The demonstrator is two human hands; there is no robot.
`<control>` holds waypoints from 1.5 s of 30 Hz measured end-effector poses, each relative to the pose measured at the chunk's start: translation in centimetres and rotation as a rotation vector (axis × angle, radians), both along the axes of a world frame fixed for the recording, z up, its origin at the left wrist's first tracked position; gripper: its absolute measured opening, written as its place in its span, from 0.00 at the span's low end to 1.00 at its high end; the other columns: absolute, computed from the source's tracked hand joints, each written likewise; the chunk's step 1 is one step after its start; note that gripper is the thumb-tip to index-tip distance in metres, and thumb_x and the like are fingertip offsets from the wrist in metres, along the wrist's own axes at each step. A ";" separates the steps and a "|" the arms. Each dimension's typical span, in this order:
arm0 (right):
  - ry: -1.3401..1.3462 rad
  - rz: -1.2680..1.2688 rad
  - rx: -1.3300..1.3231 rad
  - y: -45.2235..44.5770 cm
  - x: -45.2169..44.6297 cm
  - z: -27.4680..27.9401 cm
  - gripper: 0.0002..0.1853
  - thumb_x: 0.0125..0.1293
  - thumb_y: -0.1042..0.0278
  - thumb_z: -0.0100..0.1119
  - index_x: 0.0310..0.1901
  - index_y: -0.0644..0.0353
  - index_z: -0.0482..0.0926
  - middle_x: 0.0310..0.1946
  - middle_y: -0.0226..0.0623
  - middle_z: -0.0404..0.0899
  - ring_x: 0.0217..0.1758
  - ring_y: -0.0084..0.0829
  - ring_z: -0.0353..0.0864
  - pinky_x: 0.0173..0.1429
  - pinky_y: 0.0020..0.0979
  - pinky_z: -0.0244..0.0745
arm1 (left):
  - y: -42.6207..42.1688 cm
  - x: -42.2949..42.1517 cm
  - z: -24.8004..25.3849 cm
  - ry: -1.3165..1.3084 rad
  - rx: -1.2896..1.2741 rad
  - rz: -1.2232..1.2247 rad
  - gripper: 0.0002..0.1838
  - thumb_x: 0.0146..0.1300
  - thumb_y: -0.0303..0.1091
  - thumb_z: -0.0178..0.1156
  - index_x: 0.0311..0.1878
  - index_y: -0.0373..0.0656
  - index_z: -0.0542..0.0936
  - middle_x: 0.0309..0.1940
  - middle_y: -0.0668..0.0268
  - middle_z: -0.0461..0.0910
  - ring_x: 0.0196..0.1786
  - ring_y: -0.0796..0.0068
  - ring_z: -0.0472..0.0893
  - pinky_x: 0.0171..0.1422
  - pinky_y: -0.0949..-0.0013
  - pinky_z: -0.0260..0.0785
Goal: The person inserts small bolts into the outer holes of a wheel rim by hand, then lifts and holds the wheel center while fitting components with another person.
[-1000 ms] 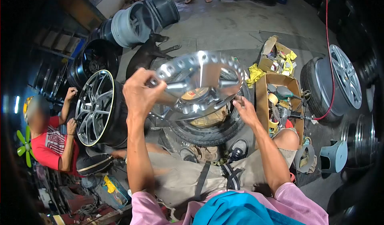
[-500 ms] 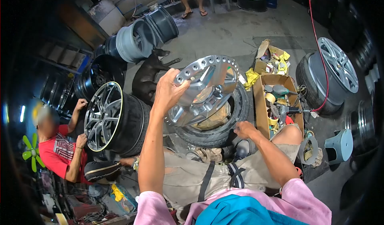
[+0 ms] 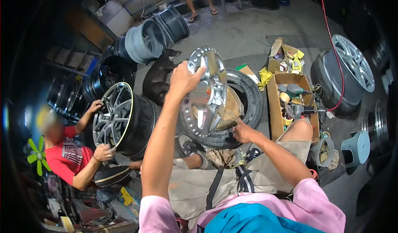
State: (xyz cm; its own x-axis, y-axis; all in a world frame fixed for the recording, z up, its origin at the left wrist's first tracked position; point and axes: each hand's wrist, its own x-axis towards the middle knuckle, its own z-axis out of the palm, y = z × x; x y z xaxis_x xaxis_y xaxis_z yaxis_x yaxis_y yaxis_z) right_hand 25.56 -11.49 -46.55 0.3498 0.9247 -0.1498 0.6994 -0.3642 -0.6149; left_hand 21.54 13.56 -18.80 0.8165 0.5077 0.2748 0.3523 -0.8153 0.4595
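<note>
My left hand [image 3: 185,80] grips the upper left rim of a shiny spoked wheel face [image 3: 217,86], which has a ring of bolt holes. The wheel face is tilted up on edge above a tire [image 3: 253,108] lying flat on the floor. A tan, padded-looking thing [image 3: 233,108] fills part of the tire's opening. Close to the near side of the tire is my right hand [image 3: 245,132], its fingers curled closed near the wheel face's lower right. What the right hand holds, if anything, I cannot make out.
At left, a person in a red shirt [image 3: 72,156] handles another spoked wheel [image 3: 114,117]. A dark dog [image 3: 157,77] lies behind it. On my right stand a cardboard box of tools [image 3: 273,108], a red hose [image 3: 338,63], a wheel with tire [image 3: 352,63] and a small stool [image 3: 355,148].
The wheel face has turned to a steeper, narrower angle. My right hand has moved left, closer to it. The other person's lower hand has shifted right along their wheel.
</note>
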 end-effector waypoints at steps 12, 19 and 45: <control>-0.007 -0.241 0.356 -0.6 3.3 11.3 0.18 0.75 0.73 0.58 0.64 0.57 0.80 0.39 0.46 0.71 0.42 0.47 0.79 0.48 0.41 0.75 | 2.6 -3.1 0.3 -0.107 -0.119 -0.088 0.28 0.63 0.57 0.69 0.38 0.33 0.84 0.27 0.49 0.85 0.33 0.53 0.86 0.43 0.55 0.75; -0.155 -0.261 0.667 6.4 5.0 11.3 0.10 0.71 0.77 0.59 0.52 0.64 0.78 0.40 0.46 0.77 0.44 0.53 0.81 0.48 0.45 0.77 | 3.6 -4.1 -0.4 -0.084 -0.145 -0.105 0.26 0.63 0.54 0.71 0.40 0.34 0.85 0.27 0.58 0.85 0.28 0.69 0.80 0.36 0.63 0.70; -0.356 -0.193 0.593 7.0 5.9 9.0 0.19 0.63 0.83 0.61 0.56 0.59 0.81 0.39 0.41 0.76 0.40 0.47 0.82 0.46 0.44 0.81 | 2.0 -4.9 0.1 -0.089 -0.132 -0.163 0.22 0.63 0.46 0.73 0.42 0.32 0.84 0.27 0.57 0.86 0.25 0.76 0.79 0.30 0.68 0.68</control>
State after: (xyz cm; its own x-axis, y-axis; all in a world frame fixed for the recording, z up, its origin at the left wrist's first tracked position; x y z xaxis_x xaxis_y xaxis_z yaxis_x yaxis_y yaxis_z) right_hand 31.45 -4.48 -37.58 0.4493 0.7321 0.5121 0.8513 -0.1768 -0.4940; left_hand 16.66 15.51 -18.70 0.8662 0.4075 0.2892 0.1745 -0.7890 0.5890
